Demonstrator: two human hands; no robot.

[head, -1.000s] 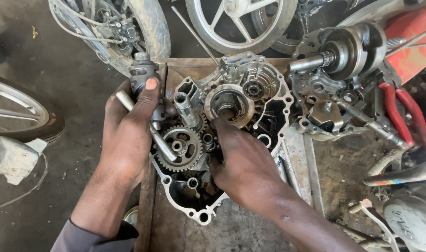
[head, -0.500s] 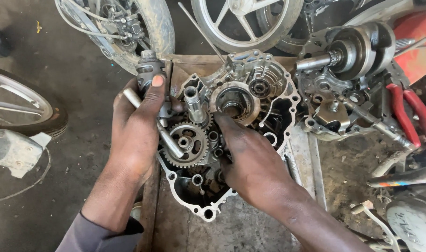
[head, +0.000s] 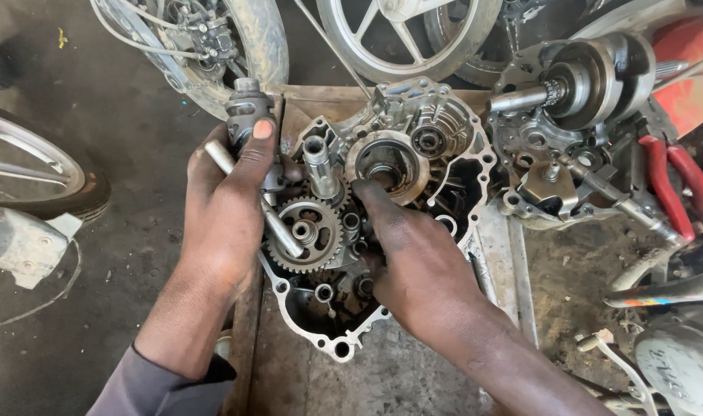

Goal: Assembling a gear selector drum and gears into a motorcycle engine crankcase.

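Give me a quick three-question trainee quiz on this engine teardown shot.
1. True or false: the left hand grips a grooved drum and a steel rod.
2. Which hand reaches into the open engine case: A left, B right?
3. Fill in: the toothed gear lies ____ of the right hand in the picture.

Key: 1 true; 2 B; 3 left.

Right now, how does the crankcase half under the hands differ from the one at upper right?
The crankcase half under the hands lies open side up on the metal tray, showing a toothed gear; the upper-right crankcase half carries a crankshaft pointing left. Both hands, left and right, are on the first; the second is untouched. Both are grimy cast metal.
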